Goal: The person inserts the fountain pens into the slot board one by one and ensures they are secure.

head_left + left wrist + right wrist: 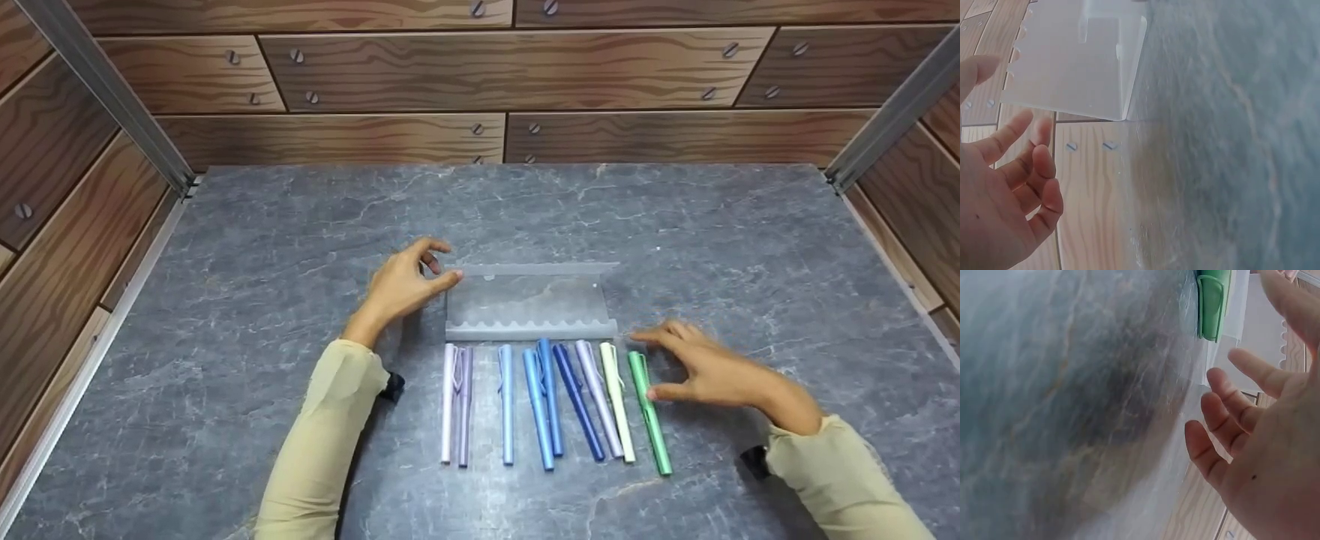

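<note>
A clear plastic pen stand [529, 300] with a notched front edge stands mid-table in the head view. Beside its upper left corner is my left hand [405, 281], fingers loosely bent and holding nothing; the left wrist view shows a gap between fingers and stand [1072, 62]. Below the stand, capped pens lie in a loose row, from a pale pink pen [448, 405] through a light blue pen [507, 405] and a dark blue pen [579, 405] to a cream pen [617, 405]. My right hand [712, 371] hovers by the green pen [651, 416], thumb close to it, gripping nothing.
The grey marbled table [225, 420] extends around the pens and the stand. Wood-patterned panels [517, 67] wall in the back and sides, with metal posts [112, 97] at the corners. Two blue pens [538, 409] lie against each other mid-row.
</note>
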The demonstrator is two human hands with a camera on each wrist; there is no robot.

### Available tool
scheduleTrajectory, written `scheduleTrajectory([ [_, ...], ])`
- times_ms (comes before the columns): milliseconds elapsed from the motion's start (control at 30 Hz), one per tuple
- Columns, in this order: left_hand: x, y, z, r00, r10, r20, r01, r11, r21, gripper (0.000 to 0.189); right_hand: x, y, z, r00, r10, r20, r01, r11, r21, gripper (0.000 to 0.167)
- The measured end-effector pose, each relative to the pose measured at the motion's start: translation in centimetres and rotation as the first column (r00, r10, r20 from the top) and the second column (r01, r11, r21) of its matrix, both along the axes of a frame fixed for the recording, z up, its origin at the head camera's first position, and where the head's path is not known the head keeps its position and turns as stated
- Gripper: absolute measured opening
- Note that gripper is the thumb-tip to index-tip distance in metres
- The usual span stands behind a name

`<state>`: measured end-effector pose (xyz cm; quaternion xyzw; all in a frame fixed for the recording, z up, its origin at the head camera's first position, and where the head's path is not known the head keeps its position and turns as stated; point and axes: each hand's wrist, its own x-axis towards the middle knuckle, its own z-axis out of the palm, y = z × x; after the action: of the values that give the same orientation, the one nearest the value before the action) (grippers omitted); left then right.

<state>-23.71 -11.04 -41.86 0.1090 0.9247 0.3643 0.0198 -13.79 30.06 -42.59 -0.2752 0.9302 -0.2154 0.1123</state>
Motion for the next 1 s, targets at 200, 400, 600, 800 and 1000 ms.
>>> scheduleTrajectory([
  [200,-0.21,0.09,-0.13,1.0,-0.009,0.0,0.009,0.998,0.058,0.041,-0.02,0.0,-0.04,0.999,0.027,0.03,-0.027,1.0,0.0,0.071],
  [400,-0.32,0.2,-0.41,0.999,-0.031,0.012,0.03,0.992,0.124,0.034,0.06,0.0,-0.16,0.999,0.015,0.047,-0.016,1.0,0.01,0.071],
  [600,-0.34,0.22,-0.59,0.999,-0.029,0.018,0.027,0.991,0.132,0.031,0.15,-0.14,-0.36,0.998,-0.009,0.059,0.006,0.999,0.047,0.068],
  [800,-0.52,0.17,-0.52,0.999,-0.045,0.015,0.042,0.985,0.17,0.028,0.24,-0.26,-0.63,0.998,-0.004,0.063,0.001,0.999,0.04,0.066],
  [1000,-0.49,-0.08,-0.72,0.999,-0.05,0.013,0.046,0.977,0.209,0.022,0.43,-0.39,-0.64,0.997,-0.007,0.074,0.006,1.0,0.021,0.065],
])
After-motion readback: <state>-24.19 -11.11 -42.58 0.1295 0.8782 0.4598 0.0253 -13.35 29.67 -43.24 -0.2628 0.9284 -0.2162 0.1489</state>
